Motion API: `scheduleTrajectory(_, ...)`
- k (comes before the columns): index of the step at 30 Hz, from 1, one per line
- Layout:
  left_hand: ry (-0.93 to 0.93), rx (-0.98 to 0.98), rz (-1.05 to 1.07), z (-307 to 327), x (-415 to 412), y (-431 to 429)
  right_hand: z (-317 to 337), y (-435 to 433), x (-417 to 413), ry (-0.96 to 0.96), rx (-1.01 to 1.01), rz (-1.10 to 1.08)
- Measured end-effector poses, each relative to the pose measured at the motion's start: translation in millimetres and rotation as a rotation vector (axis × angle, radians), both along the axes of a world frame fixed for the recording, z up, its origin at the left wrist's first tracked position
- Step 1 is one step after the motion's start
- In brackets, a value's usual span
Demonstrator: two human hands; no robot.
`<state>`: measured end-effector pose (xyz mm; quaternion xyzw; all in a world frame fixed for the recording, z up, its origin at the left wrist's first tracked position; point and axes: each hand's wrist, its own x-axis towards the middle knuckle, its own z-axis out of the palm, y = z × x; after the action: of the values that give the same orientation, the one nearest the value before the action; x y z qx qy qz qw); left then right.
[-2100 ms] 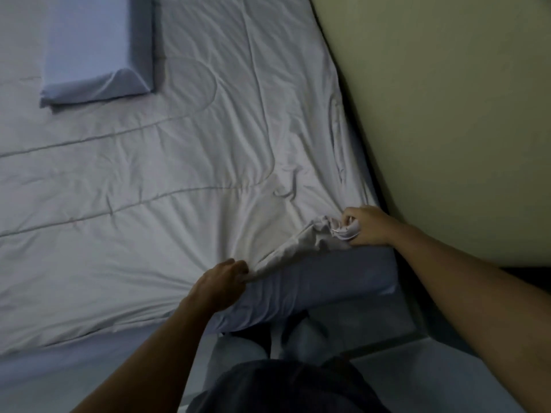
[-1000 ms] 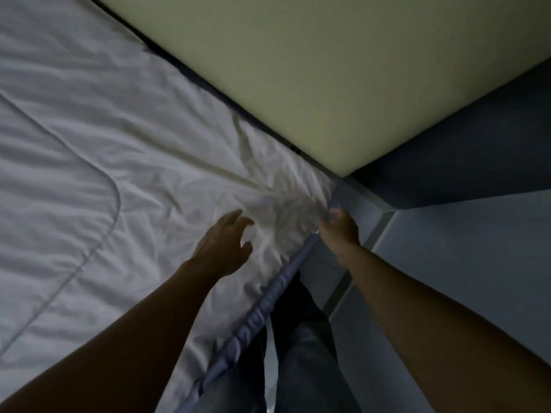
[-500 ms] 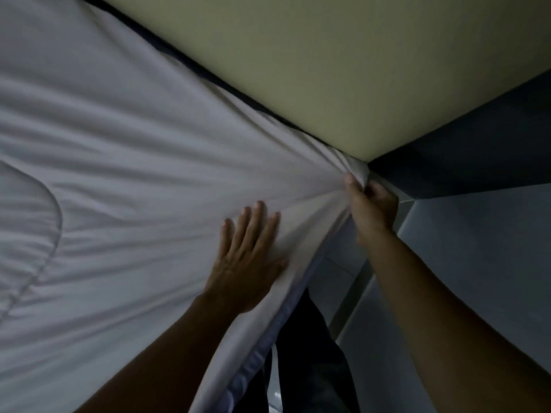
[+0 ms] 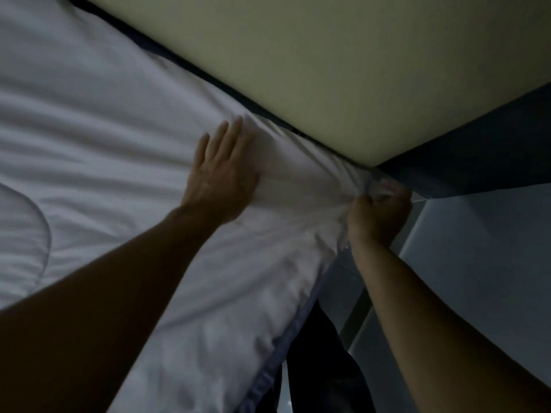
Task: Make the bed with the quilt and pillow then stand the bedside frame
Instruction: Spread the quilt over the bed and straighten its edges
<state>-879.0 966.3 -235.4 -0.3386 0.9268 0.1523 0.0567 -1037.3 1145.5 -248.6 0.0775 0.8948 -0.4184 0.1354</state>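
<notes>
- The quilt (image 4: 125,162) lies spread over the bed, and its near corner sits at the bed's corner, where the yellowish wall (image 4: 343,70) meets the darker one
- The right hand (image 4: 378,214) has its grip closed on that bunched corner, apparently pulling it outward so the cloth draws taut; creases fan from the fist across the quilt, which fits that reading
- The left hand (image 4: 222,174) rests flat on the quilt, fingers stretched and nothing in its grip, probably pressing the cloth down and smoothing it while the corner is pulled
- A blue edge (image 4: 286,332) runs along the near side under the quilt; whether it is sheet or mattress I cannot tell
- Count: one quilt, two hands, two walls meeting at one corner
- No pillow and no bedside frame are in view, so those steps cannot be judged from here
</notes>
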Motion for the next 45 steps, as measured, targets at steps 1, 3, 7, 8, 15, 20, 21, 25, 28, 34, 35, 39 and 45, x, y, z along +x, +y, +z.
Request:
scheduleTrajectory(1,-0.029,-0.006,0.000,-2,-5,-9,5,-4,8,0.187,0.008,0.081)
scheduleTrajectory(3,-0.094,0.021,-0.032,-11,-11,-22,6,-11,24,0.448,-0.042,0.398)
scheduleTrajectory(7,-0.145,0.058,-0.114,-29,-9,-32,-27,-27,37,0.528,0.083,1.092)
scheduleTrajectory(8,-0.146,0.040,-0.122,-31,-6,-32,-35,-29,37,0.523,0.177,1.169)
scheduleTrajectory(15,-0.275,0.074,-0.105,-29,-10,-30,-48,-10,47,0.440,0.543,0.921)
scheduleTrajectory(20,-0.173,0.013,-0.110,-19,-7,-17,-37,-1,53,0.309,0.508,0.708)
scheduleTrajectory(21,-0.136,0.004,-0.125,-20,-2,-11,-35,-2,51,0.255,0.467,0.606)
scheduleTrajectory(25,-0.090,-0.039,-0.162,-28,17,12,-24,-3,34,0.042,0.226,0.191)
scheduleTrajectory(28,-0.103,-0.010,-0.129,-34,16,16,-16,3,16,-0.095,0.083,0.225)
scheduleTrajectory(34,-0.110,0.017,-0.097,-34,9,15,4,25,-9,-0.072,0.141,0.423)
scheduleTrajectory(35,-0.120,0.051,-0.104,-31,8,13,2,27,-8,-0.076,0.136,0.410)
scheduleTrajectory(39,-0.130,0.217,-0.115,-7,6,4,-7,14,5,-0.145,0.173,0.230)
scheduleTrajectory(45,-0.092,0.246,-0.042,65,60,26,75,8,66,0.078,0.266,0.619)
